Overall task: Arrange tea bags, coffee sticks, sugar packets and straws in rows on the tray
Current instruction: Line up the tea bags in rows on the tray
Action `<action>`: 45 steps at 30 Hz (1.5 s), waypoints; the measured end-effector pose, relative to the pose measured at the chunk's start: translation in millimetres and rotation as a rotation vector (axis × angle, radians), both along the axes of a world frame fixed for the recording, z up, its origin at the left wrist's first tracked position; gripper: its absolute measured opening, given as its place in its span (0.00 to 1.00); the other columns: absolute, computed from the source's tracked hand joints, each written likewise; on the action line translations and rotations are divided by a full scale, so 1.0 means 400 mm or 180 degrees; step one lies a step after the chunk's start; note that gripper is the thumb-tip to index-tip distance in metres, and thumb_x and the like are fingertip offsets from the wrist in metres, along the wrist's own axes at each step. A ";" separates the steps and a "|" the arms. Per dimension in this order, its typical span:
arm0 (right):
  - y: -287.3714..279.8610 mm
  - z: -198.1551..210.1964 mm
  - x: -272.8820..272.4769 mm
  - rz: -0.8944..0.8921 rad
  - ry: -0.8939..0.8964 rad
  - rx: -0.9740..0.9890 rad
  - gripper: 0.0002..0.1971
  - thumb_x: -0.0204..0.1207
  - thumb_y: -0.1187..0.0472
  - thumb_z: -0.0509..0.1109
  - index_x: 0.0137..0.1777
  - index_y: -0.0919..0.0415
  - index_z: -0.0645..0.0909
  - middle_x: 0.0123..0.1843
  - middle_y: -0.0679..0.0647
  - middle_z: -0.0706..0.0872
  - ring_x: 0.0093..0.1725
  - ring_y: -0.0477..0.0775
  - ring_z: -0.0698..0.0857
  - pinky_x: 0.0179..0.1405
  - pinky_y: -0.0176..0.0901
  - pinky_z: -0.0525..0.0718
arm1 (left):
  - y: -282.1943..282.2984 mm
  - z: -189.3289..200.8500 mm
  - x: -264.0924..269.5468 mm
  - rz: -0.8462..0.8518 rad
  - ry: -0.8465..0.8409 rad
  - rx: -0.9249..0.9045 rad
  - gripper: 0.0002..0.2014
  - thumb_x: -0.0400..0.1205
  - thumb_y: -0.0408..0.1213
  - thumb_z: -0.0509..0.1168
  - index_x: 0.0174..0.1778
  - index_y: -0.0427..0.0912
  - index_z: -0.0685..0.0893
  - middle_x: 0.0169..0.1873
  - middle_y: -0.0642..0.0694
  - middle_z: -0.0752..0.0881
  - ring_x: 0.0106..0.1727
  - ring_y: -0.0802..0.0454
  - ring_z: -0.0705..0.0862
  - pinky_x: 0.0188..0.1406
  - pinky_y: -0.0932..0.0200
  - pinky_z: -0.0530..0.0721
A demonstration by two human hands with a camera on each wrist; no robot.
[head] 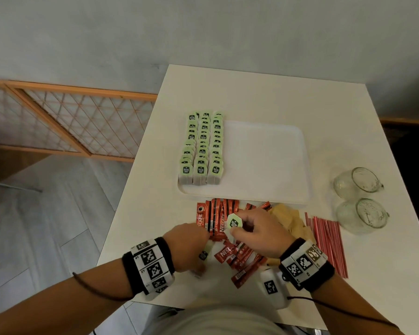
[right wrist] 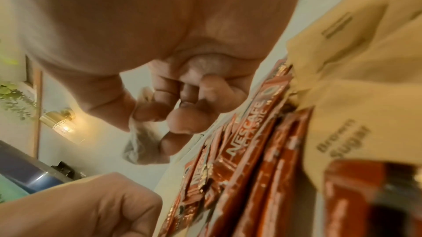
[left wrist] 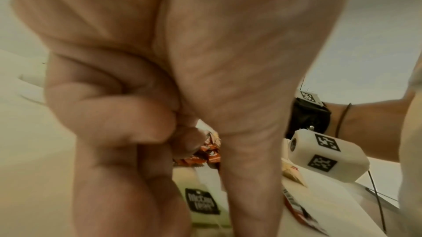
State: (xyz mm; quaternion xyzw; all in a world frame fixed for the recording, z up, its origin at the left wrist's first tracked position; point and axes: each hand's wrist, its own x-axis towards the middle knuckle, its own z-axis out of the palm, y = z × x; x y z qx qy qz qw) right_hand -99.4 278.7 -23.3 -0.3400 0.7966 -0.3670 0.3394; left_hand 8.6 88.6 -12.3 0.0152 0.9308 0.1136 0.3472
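While the right hand pinches a stray tea bag above the coffee sticks, apparently for the tray rows beyond, the left hand curls over another tea bag; actual grip unclear.

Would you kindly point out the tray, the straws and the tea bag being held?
tray (head: 264,163), head view, bare middle.
straws (head: 329,240), head view, mid bundle.
tea bag (head: 234,223), head view, green tag.

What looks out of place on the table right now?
Two glass cups lie tipped on their sides right of the tray. One tea bag sits stray among the scattered coffee sticks by the left hand, apart from the tray's neat rows.
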 end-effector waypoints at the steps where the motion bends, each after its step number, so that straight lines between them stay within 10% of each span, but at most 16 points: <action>1: 0.008 0.001 0.000 -0.0025 -0.0054 -0.0020 0.12 0.81 0.55 0.71 0.38 0.61 0.82 0.28 0.44 0.79 0.27 0.41 0.75 0.31 0.40 0.75 | 0.002 -0.001 0.002 0.0009 0.0018 0.0028 0.25 0.72 0.50 0.79 0.60 0.41 0.83 0.52 0.44 0.87 0.49 0.45 0.86 0.48 0.53 0.87; 10: 0.040 0.003 -0.007 -0.0230 -0.0146 -0.0175 0.15 0.77 0.45 0.66 0.37 0.55 0.79 0.35 0.60 0.83 0.35 0.64 0.81 0.39 0.63 0.83 | -0.011 -0.007 0.023 0.0197 0.0068 0.0260 0.19 0.75 0.34 0.76 0.52 0.46 0.72 0.48 0.45 0.83 0.41 0.51 0.77 0.37 0.60 0.76; 17: 0.009 0.014 0.006 -0.0065 -0.0021 -0.0128 0.14 0.81 0.56 0.72 0.33 0.42 0.80 0.31 0.46 0.82 0.31 0.44 0.79 0.36 0.45 0.81 | -0.033 -0.004 0.010 0.0259 0.0059 0.0525 0.17 0.75 0.30 0.74 0.46 0.48 0.71 0.38 0.55 0.75 0.41 0.53 0.76 0.34 0.63 0.72; 26: -0.006 0.026 0.009 0.0031 -0.0185 -0.0168 0.08 0.80 0.53 0.72 0.44 0.56 0.87 0.40 0.56 0.89 0.40 0.56 0.86 0.46 0.62 0.87 | -0.056 0.044 -0.009 0.0367 0.0318 0.1023 0.14 0.73 0.29 0.73 0.45 0.47 0.75 0.29 0.56 0.80 0.29 0.62 0.77 0.34 0.66 0.77; 33: -0.017 0.046 -0.014 0.0025 -0.0923 -0.0806 0.10 0.83 0.61 0.74 0.62 0.55 0.89 0.68 0.44 0.88 0.64 0.48 0.88 0.68 0.56 0.84 | -0.086 0.127 -0.066 0.0742 0.1138 0.1517 0.13 0.74 0.30 0.73 0.48 0.47 0.77 0.33 0.50 0.88 0.32 0.55 0.86 0.37 0.59 0.86; 40: -0.050 0.060 -0.043 -0.0199 -0.0838 -0.1149 0.10 0.81 0.56 0.75 0.52 0.63 0.91 0.48 0.59 0.94 0.49 0.65 0.91 0.57 0.69 0.88 | -0.083 0.149 -0.099 0.0766 0.1414 0.1670 0.20 0.75 0.30 0.73 0.61 0.48 0.78 0.32 0.54 0.87 0.31 0.60 0.83 0.34 0.73 0.77; 45: -0.063 0.065 -0.060 -0.0141 -0.0702 -0.1114 0.04 0.81 0.63 0.76 0.47 0.64 0.91 0.44 0.59 0.94 0.43 0.59 0.92 0.48 0.53 0.90 | -0.101 0.139 -0.105 0.0795 0.1289 0.1667 0.13 0.74 0.41 0.80 0.50 0.49 0.85 0.34 0.52 0.85 0.32 0.55 0.82 0.33 0.61 0.81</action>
